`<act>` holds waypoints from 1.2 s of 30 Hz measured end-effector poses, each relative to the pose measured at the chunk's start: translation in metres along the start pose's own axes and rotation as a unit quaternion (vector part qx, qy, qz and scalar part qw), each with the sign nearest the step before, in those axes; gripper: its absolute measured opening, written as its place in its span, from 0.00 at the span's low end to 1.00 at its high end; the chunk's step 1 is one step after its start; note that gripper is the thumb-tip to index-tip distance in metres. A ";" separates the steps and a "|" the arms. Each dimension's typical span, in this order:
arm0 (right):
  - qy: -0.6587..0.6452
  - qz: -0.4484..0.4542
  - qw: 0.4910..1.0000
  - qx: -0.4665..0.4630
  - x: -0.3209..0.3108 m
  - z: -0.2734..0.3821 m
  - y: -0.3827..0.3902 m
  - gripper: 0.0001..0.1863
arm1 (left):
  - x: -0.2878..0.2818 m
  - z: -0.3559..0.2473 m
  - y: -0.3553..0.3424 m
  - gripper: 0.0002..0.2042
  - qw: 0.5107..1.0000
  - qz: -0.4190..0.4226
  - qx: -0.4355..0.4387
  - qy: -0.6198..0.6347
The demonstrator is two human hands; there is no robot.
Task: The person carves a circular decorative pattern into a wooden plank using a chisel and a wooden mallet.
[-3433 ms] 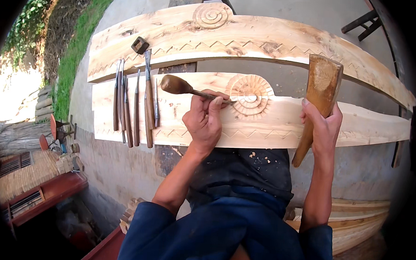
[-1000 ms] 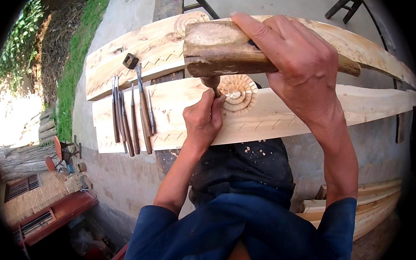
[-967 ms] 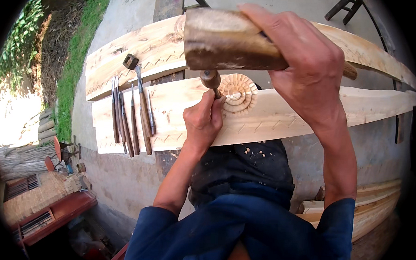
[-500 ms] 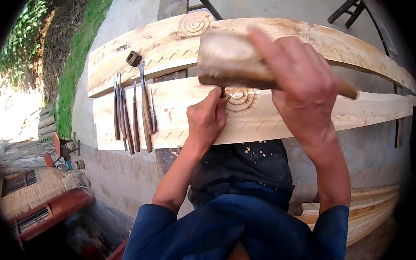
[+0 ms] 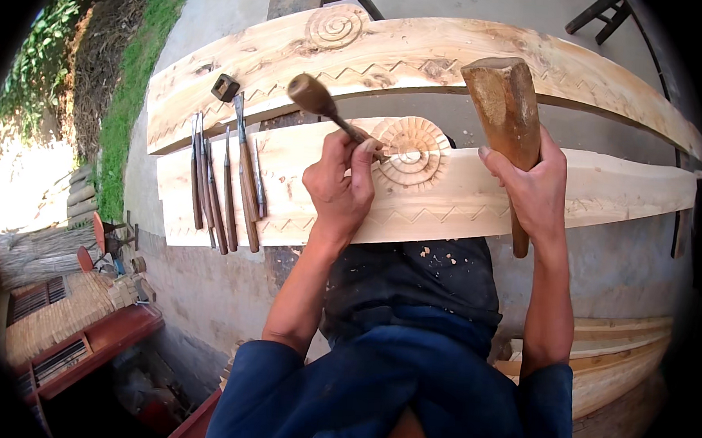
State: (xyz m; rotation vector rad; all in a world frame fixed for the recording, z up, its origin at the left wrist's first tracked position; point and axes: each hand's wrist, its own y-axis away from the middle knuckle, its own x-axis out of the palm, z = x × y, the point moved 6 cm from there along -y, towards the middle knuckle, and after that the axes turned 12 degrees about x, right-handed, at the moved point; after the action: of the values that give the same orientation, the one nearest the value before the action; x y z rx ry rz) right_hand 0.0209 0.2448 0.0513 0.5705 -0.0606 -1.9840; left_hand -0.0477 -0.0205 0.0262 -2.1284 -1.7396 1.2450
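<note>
My left hand (image 5: pixel 340 179) is closed around a wood chisel (image 5: pixel 315 98), whose handle tilts up to the left and whose tip is by the carved spiral rosette (image 5: pixel 411 153). That rosette is cut into the nearer pale plank (image 5: pixel 291 165), which also bears a zigzag line. In my right hand (image 5: pixel 539 185) is a wooden mallet (image 5: pixel 503 100), held by its handle with the head raised, apart from the chisel. Several more chisels (image 5: pixel 229 184) lie side by side on the nearer plank's left part, some reaching toward the farther plank.
Beyond lies a second carved plank (image 5: pixel 484 49) with its own spiral (image 5: pixel 333 26) and zigzag. On its left part sits a small dark square block (image 5: pixel 225 87). Dark trestle legs (image 5: pixel 603 17) stand behind. More timber (image 5: pixel 612 348) is stacked at the lower right.
My right hand has drawn the mallet off the chisel to the right and turned its head upward. The chisel's handle now leans left, uncovering the rosette.
</note>
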 end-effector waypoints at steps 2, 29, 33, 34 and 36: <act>-0.002 0.012 0.999 0.039 0.002 -0.012 -0.004 0.24 | -0.010 0.006 0.015 0.05 0.989 -0.085 -0.083 0.087; -0.019 0.065 0.989 0.129 0.016 -0.029 -0.007 0.24 | -0.002 -0.001 0.026 0.04 0.998 -0.047 -0.035 0.026; -0.022 0.068 0.989 0.131 0.017 -0.026 -0.005 0.24 | -0.001 -0.004 0.025 0.03 1.000 0.002 -0.028 0.005; -0.023 0.067 0.989 0.131 0.017 -0.027 -0.005 0.24 | 0.000 -0.004 0.024 0.03 1.000 0.003 -0.028 0.006; 0.012 0.072 0.993 0.094 0.019 -0.024 -0.005 0.27 | 0.001 -0.011 0.020 0.03 0.998 0.006 0.028 -0.051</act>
State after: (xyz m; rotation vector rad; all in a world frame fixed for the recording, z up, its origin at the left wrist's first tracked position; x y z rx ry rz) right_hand 0.0201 0.2357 0.0218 0.6918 -0.2686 -1.8421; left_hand -0.0253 -0.0219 0.0218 -2.0813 -1.7107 1.4112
